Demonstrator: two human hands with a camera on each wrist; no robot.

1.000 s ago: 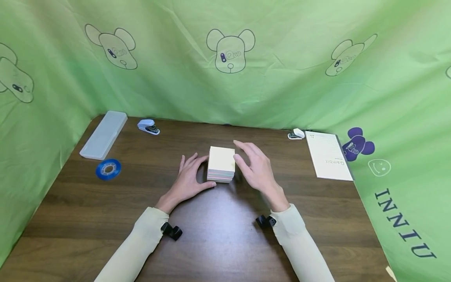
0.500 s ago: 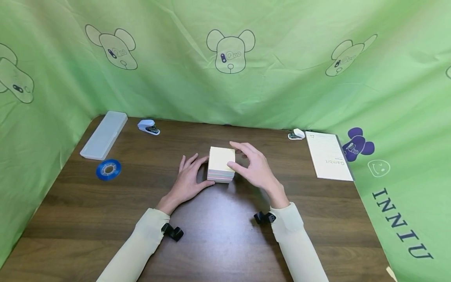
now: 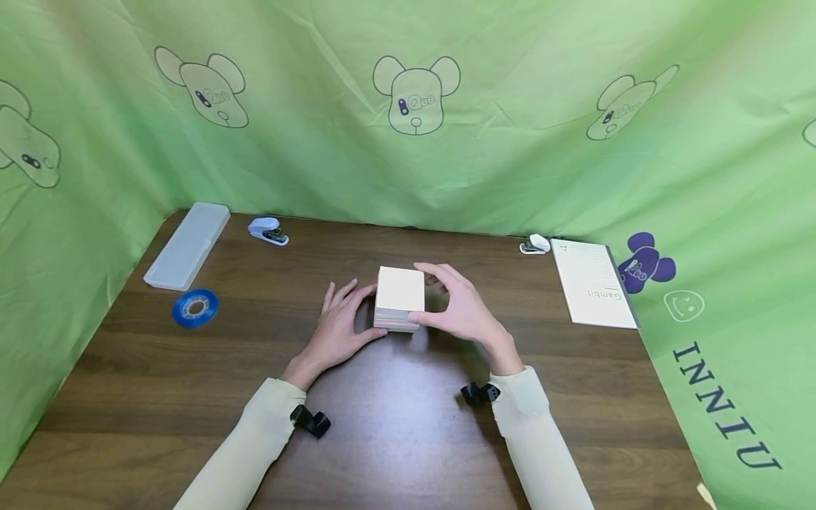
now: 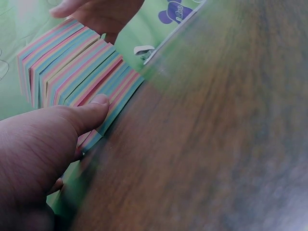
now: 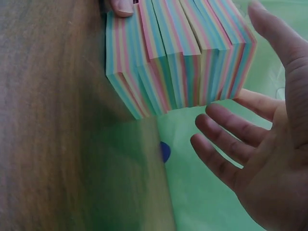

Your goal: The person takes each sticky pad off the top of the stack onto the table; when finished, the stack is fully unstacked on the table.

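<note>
Flanking sleeves point(image 3: 258, 428): two pale cuffs, a small black camera point(image 3: 310, 419) at each, above the brown table point(image 3: 395, 439).
Left hand point(image 3: 336, 329): grasping the paper stack point(image 3: 399, 289), thumb low on its near side, fingers at its left.
Right hand point(image 3: 465, 312): curved about the stack's right side, thumb by the near corner; whether it pinches cannot be told.
Paper stack: mid-table between the hands, cream on top, striped pastel layers below.
Tape point(image 3: 180, 310): blue roll, lying flat at left.
Notebook point(image 3: 593, 283): at right, marked "Gambit".
Case point(image 3: 188, 246): long, pale, beyond the tape.
Staplers: a pale blue stapler point(image 3: 263, 227) near the case, a white stapler point(image 3: 539, 243) beside the notebook.
Curtain point(image 3: 414, 180): green, printed with round-eared heads.
</note>
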